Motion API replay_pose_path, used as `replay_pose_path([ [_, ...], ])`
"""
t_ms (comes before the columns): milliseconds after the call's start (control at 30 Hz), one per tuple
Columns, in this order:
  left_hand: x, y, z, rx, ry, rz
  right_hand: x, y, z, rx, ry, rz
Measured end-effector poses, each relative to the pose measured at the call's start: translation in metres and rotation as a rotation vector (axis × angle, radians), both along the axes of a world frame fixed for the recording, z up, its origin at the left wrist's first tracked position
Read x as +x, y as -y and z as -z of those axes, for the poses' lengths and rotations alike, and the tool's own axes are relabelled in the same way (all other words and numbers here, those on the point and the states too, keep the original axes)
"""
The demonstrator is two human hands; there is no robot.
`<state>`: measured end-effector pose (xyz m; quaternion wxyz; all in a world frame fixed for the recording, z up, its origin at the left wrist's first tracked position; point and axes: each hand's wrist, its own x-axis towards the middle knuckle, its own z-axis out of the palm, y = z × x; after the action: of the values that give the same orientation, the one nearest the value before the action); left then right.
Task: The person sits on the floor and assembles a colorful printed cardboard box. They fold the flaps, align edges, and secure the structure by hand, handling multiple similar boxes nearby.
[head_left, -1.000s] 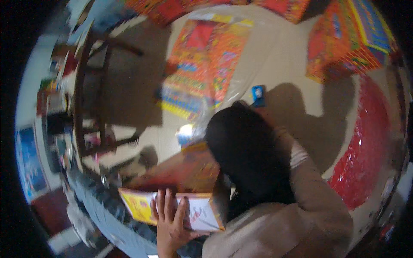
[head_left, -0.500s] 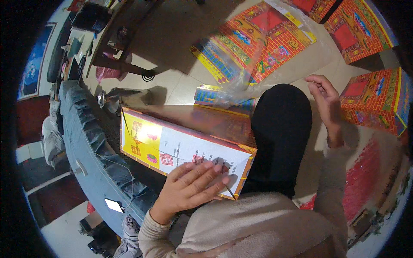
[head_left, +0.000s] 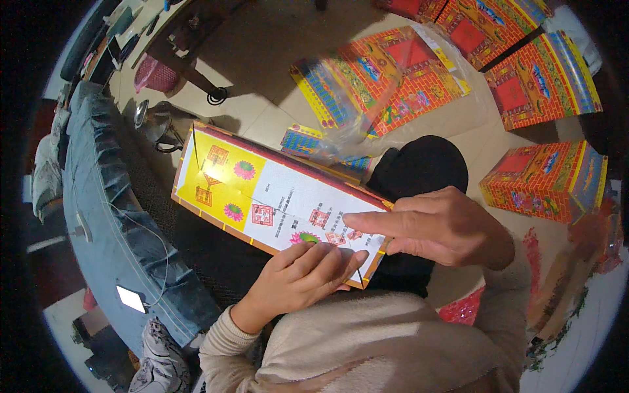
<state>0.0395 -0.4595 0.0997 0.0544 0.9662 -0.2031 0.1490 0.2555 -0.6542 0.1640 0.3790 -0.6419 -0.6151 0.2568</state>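
Observation:
A long printed paper box (head_left: 275,177) lies tilted across my lap, its yellow and white panel facing up. Pink flowers, red stamps and dark lines of print decorate the panel. Bent fingers of my left hand (head_left: 298,278) press on the near edge, toward the right end, and a bit of skin shows below that edge. Over the right end comes my right hand (head_left: 436,229), its index finger stretched onto the white part and its thumb apart from it at the box's end. Its other fingers are mostly hidden.
Flat brick-patterned printed sheets (head_left: 393,78) lie on the floor ahead under clear plastic wrap. Similar printed boxes (head_left: 544,180) stand at the right. At the left is a blue-grey covered couch (head_left: 111,216) with a lit phone (head_left: 131,299). A metal kettle (head_left: 160,124) and a pink basket (head_left: 156,73) stand beyond.
My right hand has come in from the right side onto the box. The box's panel now faces up more fully, and my left hand's fingers have bent at its near edge.

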Motion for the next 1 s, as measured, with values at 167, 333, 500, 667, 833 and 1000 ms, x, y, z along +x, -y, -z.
replay_pose_path([
  [167, -0.006, 0.001, 0.008, -0.054, 0.032, -0.022, -0.008, -0.011, 0.003, -0.116, 0.132, -0.021],
  [333, -0.012, 0.000, 0.009, -0.096, -0.017, -0.035, -0.016, -0.023, -0.016, -0.320, -0.003, -0.025],
  [500, -0.014, 0.002, 0.013, -0.126, 0.007, -0.026, -0.025, -0.026, -0.010, -0.375, 0.092, -0.017],
  [667, -0.014, 0.003, 0.012, -0.144, 0.000, -0.023, -0.031, -0.022, -0.001, -0.299, 0.168, 0.061],
  [833, -0.015, 0.003, 0.015, -0.141, -0.002, -0.026, -0.036, -0.021, -0.001, -0.326, 0.248, 0.137],
  [1000, -0.015, 0.004, 0.016, -0.158, -0.005, -0.030, -0.042, -0.023, -0.002, -0.426, 0.407, 0.159],
])
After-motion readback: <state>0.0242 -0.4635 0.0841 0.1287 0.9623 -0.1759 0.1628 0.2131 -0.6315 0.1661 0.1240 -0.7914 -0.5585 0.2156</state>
